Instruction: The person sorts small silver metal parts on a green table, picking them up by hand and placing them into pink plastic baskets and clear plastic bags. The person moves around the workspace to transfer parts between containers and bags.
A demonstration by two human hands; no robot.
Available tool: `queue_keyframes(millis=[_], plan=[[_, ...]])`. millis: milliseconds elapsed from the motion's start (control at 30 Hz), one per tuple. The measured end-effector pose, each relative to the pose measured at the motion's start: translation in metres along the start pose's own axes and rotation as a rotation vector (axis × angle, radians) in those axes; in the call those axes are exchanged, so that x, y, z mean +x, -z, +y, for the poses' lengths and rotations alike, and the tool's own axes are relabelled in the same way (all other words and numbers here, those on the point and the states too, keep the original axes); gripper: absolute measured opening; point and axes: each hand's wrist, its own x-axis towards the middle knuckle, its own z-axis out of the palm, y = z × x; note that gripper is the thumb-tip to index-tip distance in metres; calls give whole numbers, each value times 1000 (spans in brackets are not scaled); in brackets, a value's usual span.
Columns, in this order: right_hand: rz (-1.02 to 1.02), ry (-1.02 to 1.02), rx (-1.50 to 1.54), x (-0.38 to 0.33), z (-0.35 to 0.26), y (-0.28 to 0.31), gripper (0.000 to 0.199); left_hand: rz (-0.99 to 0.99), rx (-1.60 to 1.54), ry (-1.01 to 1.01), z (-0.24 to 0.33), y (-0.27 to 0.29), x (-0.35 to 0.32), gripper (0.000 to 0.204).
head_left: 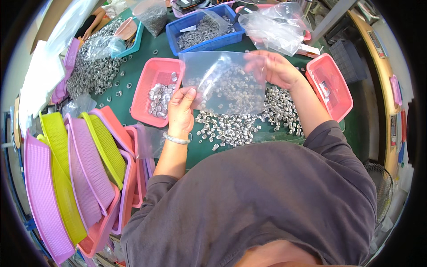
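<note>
**Bag could slip and scatter parts**

I see my left hand (180,109) pinching the clear bag (224,84) above the metal pile (240,122); right hand (271,69) grips its far edge. A loose pinch could drop it, spilling parts beyond the pink tray (147,89).

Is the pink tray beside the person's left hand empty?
No, the pink tray beside the left hand holds a heap of small silvery metal parts on its floor.
</note>
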Motion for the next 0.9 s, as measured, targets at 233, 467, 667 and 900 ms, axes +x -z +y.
queue_keyframes(millis=[233,467,667,900], plan=[[2,-127,-43,3,29,-9,10,109,84,-79,1,31,-8,8],[-30,10,-486,9,62,-66,14,374,835,-445,17,32,-57,39],[-134,368,-680,15,118,-135,32,-89,814,-251,36,2,-105,48],[-342,350,-519,3,138,-145,26,123,811,-123,30,19,-127,15]])
